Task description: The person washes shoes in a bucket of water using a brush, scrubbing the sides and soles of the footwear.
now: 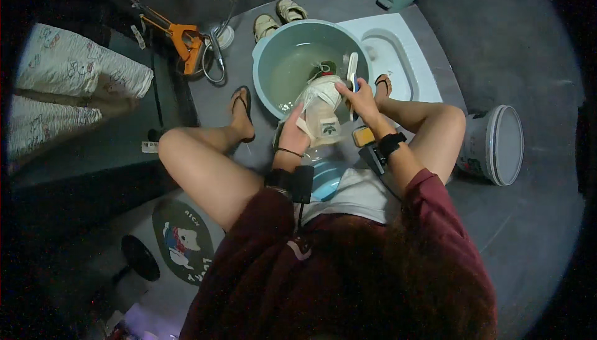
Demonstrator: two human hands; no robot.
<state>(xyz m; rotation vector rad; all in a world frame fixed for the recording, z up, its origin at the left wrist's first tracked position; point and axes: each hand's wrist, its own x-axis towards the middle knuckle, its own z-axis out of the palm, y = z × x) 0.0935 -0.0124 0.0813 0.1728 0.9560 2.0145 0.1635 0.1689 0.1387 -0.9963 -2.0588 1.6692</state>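
Gripping cream shoe (322, 113) in curled left hand (293, 135), white-handled tool (352, 66) in closed right hand (362, 101) toward one o'clock; might drop shoe into twelve-o'clock basin (305, 32) through slippery wetness.

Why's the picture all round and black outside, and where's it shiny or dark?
Head view: black, rounded edges, probably from the wide fisheye lens; head view: small white glints on the water in the blue-green tub; head view: left hand and right hand look brighter than the dark red sleeves.
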